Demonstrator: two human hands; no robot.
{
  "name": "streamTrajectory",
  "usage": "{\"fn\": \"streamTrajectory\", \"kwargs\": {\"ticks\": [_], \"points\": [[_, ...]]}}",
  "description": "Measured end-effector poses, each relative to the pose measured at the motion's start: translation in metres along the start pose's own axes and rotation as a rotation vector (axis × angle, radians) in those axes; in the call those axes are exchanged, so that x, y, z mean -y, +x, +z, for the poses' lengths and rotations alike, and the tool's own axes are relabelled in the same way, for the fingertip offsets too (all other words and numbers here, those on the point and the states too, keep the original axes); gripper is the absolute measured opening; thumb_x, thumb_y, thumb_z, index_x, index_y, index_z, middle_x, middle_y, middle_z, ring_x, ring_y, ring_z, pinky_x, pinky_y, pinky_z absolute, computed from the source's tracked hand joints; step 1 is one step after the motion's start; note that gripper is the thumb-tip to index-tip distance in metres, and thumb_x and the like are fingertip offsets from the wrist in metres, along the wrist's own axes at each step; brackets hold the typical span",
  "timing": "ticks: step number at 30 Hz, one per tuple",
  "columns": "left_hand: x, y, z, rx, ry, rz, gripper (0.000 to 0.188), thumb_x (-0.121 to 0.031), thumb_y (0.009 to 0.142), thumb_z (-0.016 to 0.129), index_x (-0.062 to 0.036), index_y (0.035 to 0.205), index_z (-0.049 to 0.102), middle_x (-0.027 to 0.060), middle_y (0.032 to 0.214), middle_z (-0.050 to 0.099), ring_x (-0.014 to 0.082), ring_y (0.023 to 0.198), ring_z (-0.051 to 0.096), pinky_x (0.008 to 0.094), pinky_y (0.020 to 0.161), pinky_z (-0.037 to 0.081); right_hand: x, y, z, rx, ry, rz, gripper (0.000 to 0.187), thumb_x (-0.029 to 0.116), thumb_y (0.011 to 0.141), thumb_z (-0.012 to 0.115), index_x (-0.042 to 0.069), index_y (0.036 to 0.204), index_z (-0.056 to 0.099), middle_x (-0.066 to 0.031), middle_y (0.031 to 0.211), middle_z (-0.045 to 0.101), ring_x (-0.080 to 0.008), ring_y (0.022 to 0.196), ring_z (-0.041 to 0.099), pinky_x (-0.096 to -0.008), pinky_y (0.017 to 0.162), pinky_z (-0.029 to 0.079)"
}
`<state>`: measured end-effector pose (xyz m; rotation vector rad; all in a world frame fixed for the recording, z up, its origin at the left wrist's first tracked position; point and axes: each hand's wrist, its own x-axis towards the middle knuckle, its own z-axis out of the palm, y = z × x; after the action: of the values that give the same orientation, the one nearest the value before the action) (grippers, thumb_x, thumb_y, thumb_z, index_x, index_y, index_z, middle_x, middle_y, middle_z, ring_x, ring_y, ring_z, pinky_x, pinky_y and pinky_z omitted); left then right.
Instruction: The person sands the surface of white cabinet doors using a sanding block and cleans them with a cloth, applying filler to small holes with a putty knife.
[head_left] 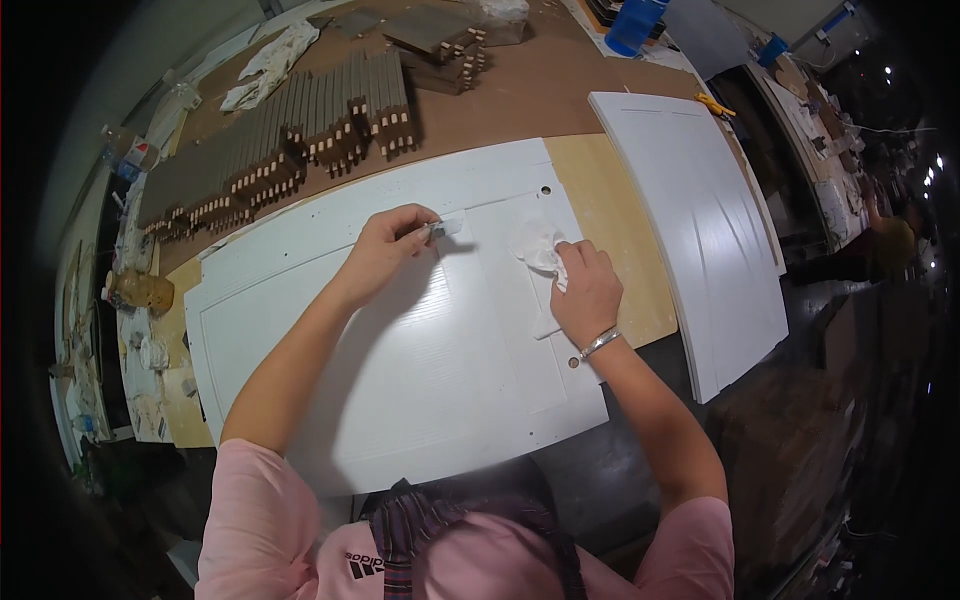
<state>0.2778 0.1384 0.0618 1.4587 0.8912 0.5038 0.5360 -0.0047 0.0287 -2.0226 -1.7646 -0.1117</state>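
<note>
Two white panels [470, 350], left hand [385, 250] pinching one object [436, 229], right hand [592, 290] gripping one cloth [540, 250]

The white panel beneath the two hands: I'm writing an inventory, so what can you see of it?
The white panel is broad and flat, with a slightly glossy, painted-looking face, shallow grooves and a few dark specks. Two round holes sit near its right end. It lies over a yellowish board, its near edge reaching past it. The left hand, pinching a small object, is over the middle; contact is unclear. The right hand holds a crumpled white wad at the right end.
</note>
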Motion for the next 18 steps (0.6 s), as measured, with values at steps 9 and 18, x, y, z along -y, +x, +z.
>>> {"fn": "streamTrajectory", "kwargs": {"ticks": [9, 18], "points": [[-0.006, 0.102, 0.007, 0.156, 0.791, 0.321, 0.032, -0.004, 0.084, 0.071, -0.0079, 0.116, 0.067, 0.0094, 0.098, 0.068, 0.0282, 0.094, 0.061, 0.038, 0.081, 0.048, 0.002, 0.0, 0.006, -0.047, 0.101, 0.088, 0.039, 0.002, 0.067, 0.069, 0.008, 0.105, 0.063, -0.0089, 0.099, 0.059, -0.0318, 0.089, 0.056, -0.042, 0.076, 0.045], [-0.008, 0.126, 0.005, 0.147, 0.918, 0.553, 0.026, -0.005, 0.081, 0.073, -0.0132, 0.106, 0.074, 0.001, 0.093, 0.063, 0.0218, 0.096, 0.054, 0.0393, 0.093, 0.039, -0.001, 0.0, 0.01, -0.09, 0.072, 0.053, 0.04, 0.001, 0.065, 0.07, 0.007, 0.104, 0.064, -0.0095, 0.098, 0.059, -0.0322, 0.09, 0.057, -0.0419, 0.076, 0.045]]}}
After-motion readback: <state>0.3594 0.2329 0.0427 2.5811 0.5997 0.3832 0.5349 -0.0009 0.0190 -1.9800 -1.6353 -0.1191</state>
